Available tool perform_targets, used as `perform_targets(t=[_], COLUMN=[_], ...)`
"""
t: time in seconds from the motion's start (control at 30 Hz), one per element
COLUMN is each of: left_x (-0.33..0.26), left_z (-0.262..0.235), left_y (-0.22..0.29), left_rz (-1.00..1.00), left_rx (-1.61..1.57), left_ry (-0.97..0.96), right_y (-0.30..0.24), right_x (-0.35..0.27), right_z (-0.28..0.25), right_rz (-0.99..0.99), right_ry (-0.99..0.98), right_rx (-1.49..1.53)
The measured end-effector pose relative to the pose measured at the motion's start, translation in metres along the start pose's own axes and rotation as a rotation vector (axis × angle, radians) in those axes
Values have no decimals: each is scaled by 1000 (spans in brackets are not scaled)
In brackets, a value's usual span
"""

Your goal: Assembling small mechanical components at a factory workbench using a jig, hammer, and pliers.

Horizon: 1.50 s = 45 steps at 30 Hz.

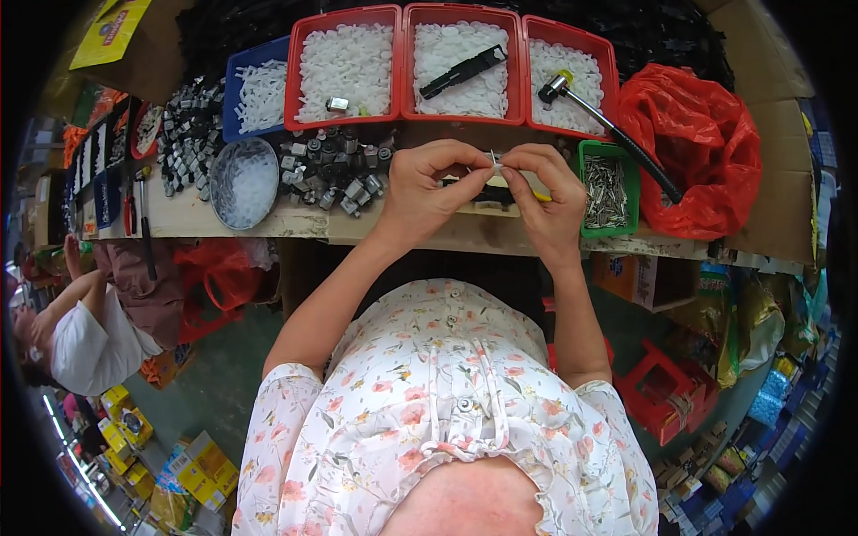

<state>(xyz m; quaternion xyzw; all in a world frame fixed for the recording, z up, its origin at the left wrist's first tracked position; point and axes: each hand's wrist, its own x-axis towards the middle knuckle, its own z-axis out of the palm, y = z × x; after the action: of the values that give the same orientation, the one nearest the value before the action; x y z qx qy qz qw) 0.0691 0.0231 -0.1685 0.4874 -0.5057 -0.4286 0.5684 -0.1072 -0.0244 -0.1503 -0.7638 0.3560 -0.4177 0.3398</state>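
Small white part (494,162) pinched between both hands, held just above the tabletop (268,219) edge, dead centre at 12 o'clock from my chest. A thin metal pin seems to stick up from it; too small to be sure.

Left hand (427,183): fingers closed on the part's left end, thumb and index tip. Right hand (547,189): fingers closed on its right end, same pinch. Both fully curled, no gap showing.

Handling, my read: light, stiff plastic, small enough to slip or flick away. Pinch by the ends with fingertips, keep force low, keep the pin end clear.

Under the hands: a black-and-pale fixture (487,192) on the tabletop. At 3 o'clock, touching range: green tray (633,170) of metal pins. Hammer (608,121) lies from 1 o'clock red bin (610,62) down over the green tray. Red bag (706,147) further at 3. At 12: middle red bin (407,67) of white parts with a black tool (463,71) on top. At 11: third red bin (293,80), blue bin (231,89). At 9–10: pile of grey metal pieces (335,170), round bowl (243,181).
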Motion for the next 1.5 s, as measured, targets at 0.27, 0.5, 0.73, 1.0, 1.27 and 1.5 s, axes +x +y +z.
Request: perform_targets(t=[0.27,0.5,0.73,1.0,1.27,1.5], left_x=[-5,-9,-29,-51,-55,-61], left_z=[-13,-17,-23,-21,-22,-26], left_y=[5,-1,-7,-16,-19,-24], left_rz=[80,181,362,466,468,447], left_rx=[195,272,683,829,828,838], left_ry=[-24,-96,-7,6,31,40], right_y=[-1,2,15,21,18,10], right_x=[-9,-17,-24,-24,-22,-23], right_z=[9,15,22,30,30,34], right_rz=[-103,-104,-194,-242,-253,-328], right_ry=[-29,-32,-93,-143,-190,-172], right_rx=[-60,-98,-271,-381,-408,-559])
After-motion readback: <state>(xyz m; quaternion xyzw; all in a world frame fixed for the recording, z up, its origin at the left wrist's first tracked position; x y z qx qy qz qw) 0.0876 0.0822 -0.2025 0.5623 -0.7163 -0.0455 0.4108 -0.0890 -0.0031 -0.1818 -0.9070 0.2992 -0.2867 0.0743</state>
